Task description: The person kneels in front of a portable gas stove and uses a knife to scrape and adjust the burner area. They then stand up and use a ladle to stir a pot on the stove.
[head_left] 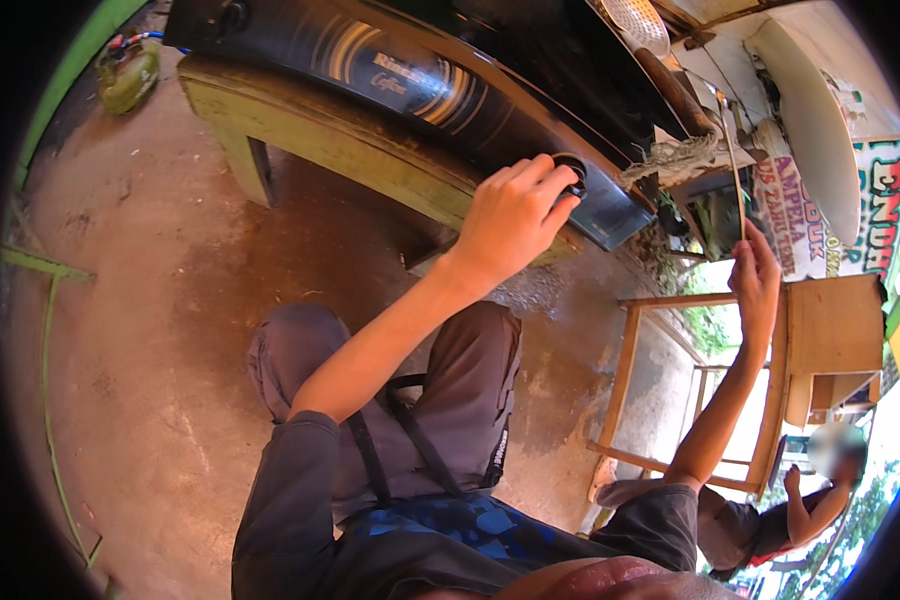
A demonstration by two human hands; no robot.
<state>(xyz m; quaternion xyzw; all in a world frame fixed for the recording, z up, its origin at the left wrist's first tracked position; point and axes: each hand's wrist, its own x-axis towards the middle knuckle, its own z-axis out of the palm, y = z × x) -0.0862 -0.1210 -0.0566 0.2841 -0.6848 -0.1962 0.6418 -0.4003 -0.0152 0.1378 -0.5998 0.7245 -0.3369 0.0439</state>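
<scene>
My left hand [515, 215] reaches to the right end of a dark gas stove's front panel [400, 75]. Its fingers close round a black control knob [576, 180] there. Off to the right, my right hand [757, 275] is raised, pinching the lower end of a long thin stick [736, 180]. The stick points up toward the stove's right side, and its far tip is hard to make out among the things there.
The stove rests on a low yellow-green wooden bench [320, 125]. A perforated skimmer [638, 25] lies near its top right. At far left stands a green gas cylinder [128, 75]. Another person [800, 520] is at lower right, near a wooden table frame [625, 380]. Printed banners [810, 210] hang behind.
</scene>
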